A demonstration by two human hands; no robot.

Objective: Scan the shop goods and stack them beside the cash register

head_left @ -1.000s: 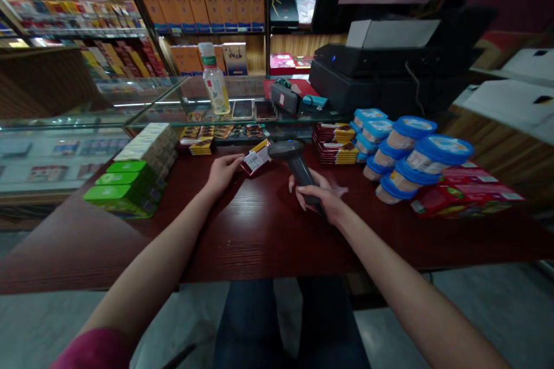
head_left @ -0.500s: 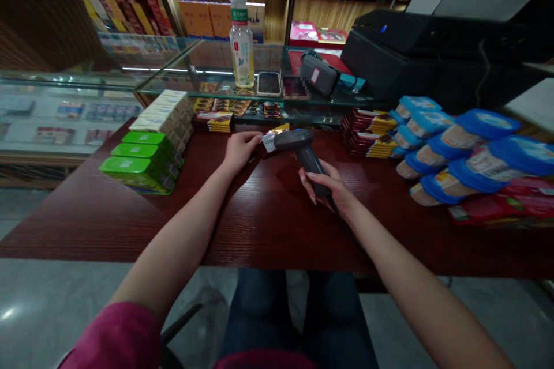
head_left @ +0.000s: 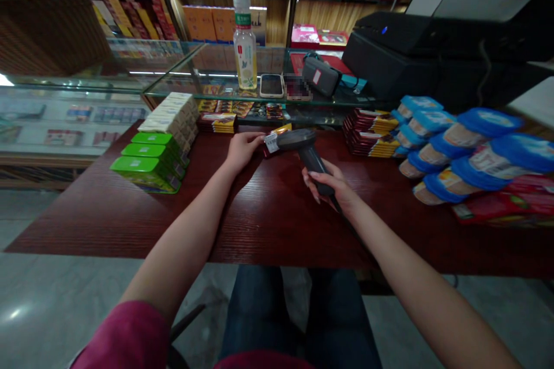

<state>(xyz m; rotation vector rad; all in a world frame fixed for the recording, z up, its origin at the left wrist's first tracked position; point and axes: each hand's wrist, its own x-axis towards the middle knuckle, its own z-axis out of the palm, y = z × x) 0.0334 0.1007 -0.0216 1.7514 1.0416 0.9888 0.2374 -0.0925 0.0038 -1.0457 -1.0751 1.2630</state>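
My right hand (head_left: 326, 183) is wrapped round the handle of a dark grey barcode scanner (head_left: 312, 155), its head pointing left. In front of the scanner's head is a small packet (head_left: 272, 143) with a dark red and yellow wrapper and a white barcode label turned up. My left hand (head_left: 243, 151) pinches the packet's left edge between thumb and fingers, low over the dark wooden counter (head_left: 259, 213). The scanner's head hides part of the packet's right side. A cable runs from the handle down under my right forearm.
Green packs (head_left: 149, 161) and pale boxes (head_left: 171, 115) stand at left. Stacks of red-and-yellow packets (head_left: 370, 132) and blue-lidded tubs (head_left: 467, 150) stand at right. Behind is a glass case with a drink bottle (head_left: 245, 52) and a phone (head_left: 272, 86) on top. A black printer-like machine (head_left: 424, 57) sits back right.
The whole view has shifted slightly, so things appear a little further right. Both hands keep their holds on the packet and the scanner, with little movement between them.
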